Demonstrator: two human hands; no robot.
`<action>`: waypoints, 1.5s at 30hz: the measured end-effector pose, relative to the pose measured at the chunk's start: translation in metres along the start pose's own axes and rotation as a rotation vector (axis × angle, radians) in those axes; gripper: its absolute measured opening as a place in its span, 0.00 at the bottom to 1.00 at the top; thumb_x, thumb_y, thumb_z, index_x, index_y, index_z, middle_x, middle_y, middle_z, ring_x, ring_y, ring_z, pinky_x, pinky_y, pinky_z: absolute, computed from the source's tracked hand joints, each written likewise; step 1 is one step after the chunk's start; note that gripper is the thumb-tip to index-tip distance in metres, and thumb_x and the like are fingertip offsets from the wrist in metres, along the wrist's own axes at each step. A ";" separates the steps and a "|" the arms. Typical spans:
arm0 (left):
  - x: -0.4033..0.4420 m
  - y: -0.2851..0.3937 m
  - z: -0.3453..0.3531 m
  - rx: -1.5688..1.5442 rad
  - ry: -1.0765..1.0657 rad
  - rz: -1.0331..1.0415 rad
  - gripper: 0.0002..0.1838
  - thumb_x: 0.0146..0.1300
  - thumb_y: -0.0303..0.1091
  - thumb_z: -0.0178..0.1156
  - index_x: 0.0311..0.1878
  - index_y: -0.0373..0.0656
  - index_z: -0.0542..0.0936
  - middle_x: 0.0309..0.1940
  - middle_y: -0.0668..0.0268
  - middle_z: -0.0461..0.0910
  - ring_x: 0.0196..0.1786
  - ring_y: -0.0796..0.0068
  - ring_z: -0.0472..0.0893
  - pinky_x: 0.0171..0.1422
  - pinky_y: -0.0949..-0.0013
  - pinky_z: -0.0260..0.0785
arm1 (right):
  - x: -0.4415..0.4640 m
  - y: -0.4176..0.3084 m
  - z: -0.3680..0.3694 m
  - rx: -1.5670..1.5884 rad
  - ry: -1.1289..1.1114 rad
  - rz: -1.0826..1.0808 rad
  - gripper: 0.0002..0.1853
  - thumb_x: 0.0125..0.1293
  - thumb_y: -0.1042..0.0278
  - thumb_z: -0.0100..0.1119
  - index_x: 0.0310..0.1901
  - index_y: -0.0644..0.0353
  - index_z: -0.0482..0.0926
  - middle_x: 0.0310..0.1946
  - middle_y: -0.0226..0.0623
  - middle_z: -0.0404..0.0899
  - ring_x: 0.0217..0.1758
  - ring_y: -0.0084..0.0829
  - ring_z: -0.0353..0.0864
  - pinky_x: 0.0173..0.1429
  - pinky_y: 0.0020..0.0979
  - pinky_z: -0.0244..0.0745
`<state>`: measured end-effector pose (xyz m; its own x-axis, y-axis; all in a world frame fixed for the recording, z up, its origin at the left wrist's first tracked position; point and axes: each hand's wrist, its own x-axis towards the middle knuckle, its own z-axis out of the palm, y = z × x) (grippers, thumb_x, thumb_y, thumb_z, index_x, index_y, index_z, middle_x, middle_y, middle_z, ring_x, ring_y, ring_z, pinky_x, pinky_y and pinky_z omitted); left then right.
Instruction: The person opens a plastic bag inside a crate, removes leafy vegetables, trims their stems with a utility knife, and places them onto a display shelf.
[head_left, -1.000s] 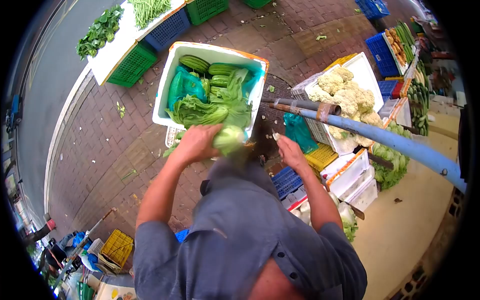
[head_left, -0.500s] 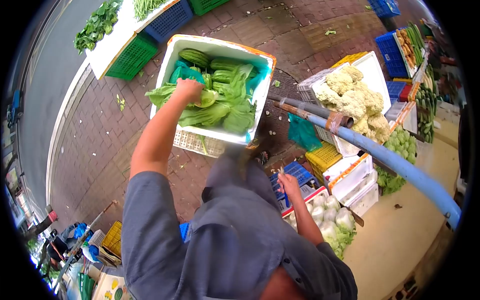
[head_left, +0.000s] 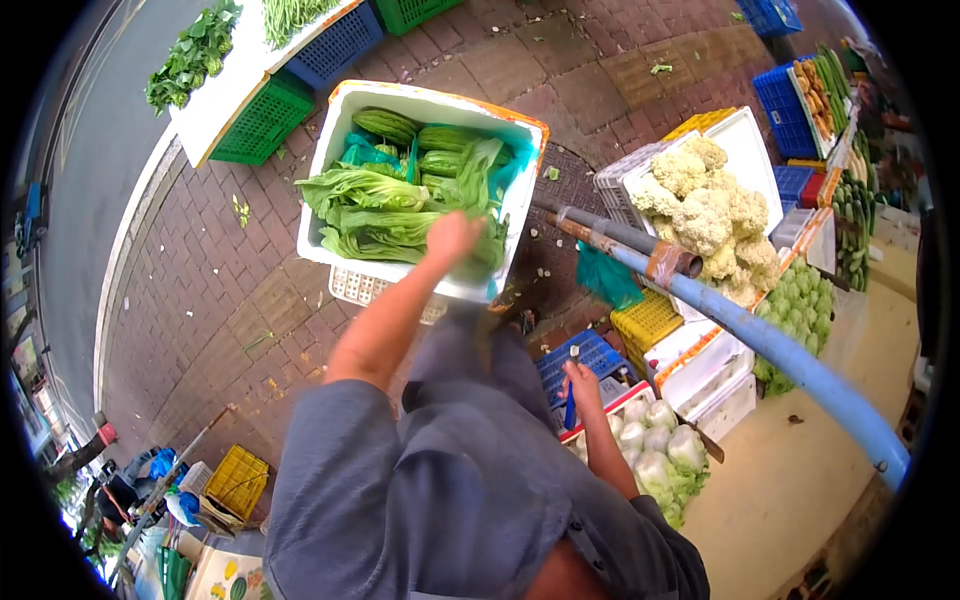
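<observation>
A white foam box [head_left: 322, 170] with an orange-marked rim holds leafy greens [head_left: 365, 190], ridged green gourds [head_left: 385, 125] and teal plastic. My left hand [head_left: 455, 238] is over the greens near the box's front right part, blurred by motion; its fingers cannot be made out. Lower right, my right hand [head_left: 582, 384] is closed around a small blue-handled tool [head_left: 570, 408], its pale tip pointing up. That hand is above Chinese cabbages [head_left: 655, 440] and beside a blue crate [head_left: 590, 355].
A blue pole [head_left: 760, 335] slants across the right side, in front of cauliflowers [head_left: 705, 215] in a white box. A yellow crate [head_left: 650, 325] stands beneath it. Green crates [head_left: 262, 120] and a white board with greens are at upper left. A tan surface [head_left: 800, 470] lies lower right.
My left hand let go of a leafy green at the box's left side and moved right and down over other greens. My right hand shifted slightly, still holding the tool.
</observation>
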<state>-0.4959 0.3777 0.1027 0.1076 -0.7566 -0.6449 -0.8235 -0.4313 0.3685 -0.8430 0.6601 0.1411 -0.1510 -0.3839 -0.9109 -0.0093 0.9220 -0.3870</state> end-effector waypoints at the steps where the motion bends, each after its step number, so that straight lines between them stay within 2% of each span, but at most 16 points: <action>1: -0.004 0.002 0.011 -0.061 -0.062 -0.122 0.36 0.68 0.67 0.54 0.46 0.37 0.87 0.48 0.45 0.85 0.53 0.45 0.84 0.57 0.47 0.76 | 0.001 0.000 -0.001 -0.005 0.007 -0.006 0.20 0.76 0.49 0.57 0.47 0.62 0.78 0.21 0.29 0.73 0.16 0.23 0.71 0.27 0.30 0.78; 5: 0.005 -0.007 0.046 -0.380 -0.107 -0.363 0.45 0.66 0.74 0.47 0.57 0.36 0.84 0.58 0.43 0.81 0.63 0.44 0.79 0.67 0.50 0.69 | -0.011 -0.010 0.000 0.105 0.039 0.022 0.27 0.77 0.41 0.51 0.48 0.64 0.77 0.22 0.32 0.74 0.16 0.25 0.72 0.26 0.31 0.79; 6: 0.004 -0.005 0.047 -0.423 -0.115 -0.428 0.47 0.65 0.75 0.46 0.59 0.36 0.83 0.61 0.43 0.79 0.65 0.44 0.78 0.68 0.51 0.68 | -0.014 -0.011 -0.001 0.178 0.040 0.075 0.32 0.75 0.34 0.48 0.41 0.64 0.78 0.20 0.34 0.74 0.16 0.26 0.73 0.24 0.32 0.78; 9: 0.022 -0.016 0.064 -0.636 -0.161 -0.484 0.49 0.60 0.72 0.59 0.60 0.27 0.79 0.62 0.42 0.78 0.65 0.48 0.77 0.66 0.54 0.70 | -0.010 -0.009 -0.007 0.132 0.121 0.182 0.32 0.74 0.33 0.51 0.33 0.61 0.78 0.18 0.33 0.72 0.16 0.27 0.73 0.23 0.32 0.76; 12: 0.040 -0.032 0.078 -0.805 -0.278 -0.436 0.50 0.61 0.70 0.60 0.67 0.28 0.73 0.67 0.45 0.74 0.67 0.51 0.75 0.69 0.54 0.68 | -0.007 -0.013 -0.006 0.109 0.204 0.249 0.29 0.72 0.37 0.56 0.27 0.57 0.77 0.16 0.32 0.71 0.15 0.27 0.71 0.23 0.33 0.76; 13: 0.071 -0.063 0.125 -0.919 -0.230 -0.381 0.50 0.62 0.69 0.60 0.71 0.30 0.69 0.69 0.47 0.72 0.68 0.52 0.73 0.71 0.53 0.66 | -0.006 -0.008 -0.010 0.140 0.161 0.210 0.26 0.72 0.39 0.58 0.28 0.56 0.77 0.16 0.31 0.70 0.15 0.27 0.71 0.23 0.33 0.76; 15: 0.086 -0.063 0.129 -1.063 -0.354 -0.513 0.50 0.64 0.71 0.58 0.72 0.33 0.69 0.70 0.48 0.71 0.70 0.52 0.72 0.73 0.54 0.64 | 0.001 0.008 -0.025 0.201 0.091 0.143 0.22 0.71 0.44 0.62 0.30 0.55 0.76 0.16 0.29 0.70 0.14 0.26 0.70 0.24 0.33 0.75; 17: 0.067 -0.041 0.099 -0.997 -0.314 -0.469 0.57 0.57 0.76 0.60 0.73 0.32 0.67 0.73 0.44 0.66 0.73 0.45 0.67 0.72 0.39 0.60 | 0.004 0.012 -0.027 0.185 0.184 0.126 0.18 0.70 0.48 0.64 0.33 0.55 0.75 0.18 0.27 0.70 0.15 0.26 0.70 0.25 0.33 0.77; 21: 0.067 -0.035 0.088 -0.768 -0.419 -0.472 0.47 0.61 0.65 0.66 0.69 0.33 0.72 0.65 0.46 0.75 0.64 0.51 0.76 0.67 0.51 0.68 | -0.004 0.004 -0.021 0.251 0.175 0.160 0.14 0.70 0.55 0.66 0.42 0.52 0.73 0.23 0.27 0.72 0.18 0.24 0.72 0.27 0.35 0.81; 24: 0.032 -0.010 0.052 -0.835 -0.339 -0.602 0.34 0.64 0.56 0.64 0.61 0.33 0.78 0.59 0.50 0.80 0.56 0.54 0.81 0.59 0.53 0.72 | -0.008 0.011 -0.020 0.229 0.073 0.197 0.13 0.71 0.57 0.64 0.46 0.52 0.73 0.28 0.29 0.74 0.23 0.25 0.74 0.30 0.37 0.83; 30: 0.095 -0.062 0.136 -1.103 -0.409 -0.527 0.38 0.62 0.57 0.67 0.62 0.31 0.77 0.59 0.48 0.79 0.58 0.52 0.80 0.60 0.51 0.73 | -0.001 0.021 -0.010 0.120 0.056 0.243 0.11 0.73 0.59 0.60 0.47 0.55 0.74 0.33 0.33 0.77 0.26 0.26 0.75 0.31 0.37 0.83; 33: 0.073 -0.040 0.111 -0.749 -0.260 -0.419 0.35 0.62 0.58 0.66 0.57 0.32 0.79 0.56 0.47 0.81 0.51 0.49 0.84 0.58 0.51 0.75 | 0.001 0.020 -0.010 0.131 0.014 0.180 0.10 0.73 0.61 0.61 0.44 0.54 0.72 0.31 0.32 0.78 0.23 0.25 0.76 0.29 0.38 0.84; 35: 0.103 -0.084 0.139 -0.331 -0.441 -0.144 0.32 0.61 0.53 0.67 0.57 0.33 0.80 0.53 0.48 0.82 0.51 0.49 0.84 0.58 0.52 0.75 | -0.002 0.012 -0.007 0.136 0.028 0.177 0.09 0.74 0.61 0.60 0.44 0.54 0.72 0.31 0.32 0.78 0.23 0.25 0.76 0.28 0.37 0.84; 37: 0.109 -0.100 0.135 -0.245 -0.497 -0.050 0.27 0.62 0.48 0.68 0.56 0.34 0.81 0.49 0.50 0.83 0.50 0.52 0.83 0.56 0.54 0.75 | -0.001 0.010 -0.005 0.159 0.041 0.167 0.09 0.74 0.62 0.60 0.44 0.54 0.72 0.30 0.32 0.78 0.23 0.25 0.76 0.28 0.37 0.84; 43: 0.044 -0.104 0.106 -1.010 -0.316 -0.305 0.12 0.65 0.33 0.65 0.48 0.37 0.86 0.38 0.62 0.84 0.41 0.67 0.82 0.46 0.63 0.74 | 0.000 0.004 -0.005 0.035 -0.010 0.146 0.09 0.74 0.62 0.58 0.46 0.58 0.74 0.30 0.33 0.76 0.24 0.24 0.75 0.30 0.34 0.82; 45: -0.005 -0.076 0.051 -1.106 -0.336 -0.232 0.17 0.68 0.29 0.63 0.58 0.37 0.82 0.47 0.62 0.85 0.47 0.70 0.83 0.51 0.66 0.76 | -0.001 0.003 -0.002 -0.055 -0.047 0.120 0.09 0.74 0.63 0.58 0.46 0.59 0.75 0.28 0.32 0.75 0.24 0.24 0.75 0.30 0.32 0.80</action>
<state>-0.4622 0.4388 0.0439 -0.0975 -0.5080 -0.8558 0.1452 -0.8580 0.4928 -0.8452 0.6634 0.1411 -0.1075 -0.2710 -0.9566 -0.0482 0.9624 -0.2672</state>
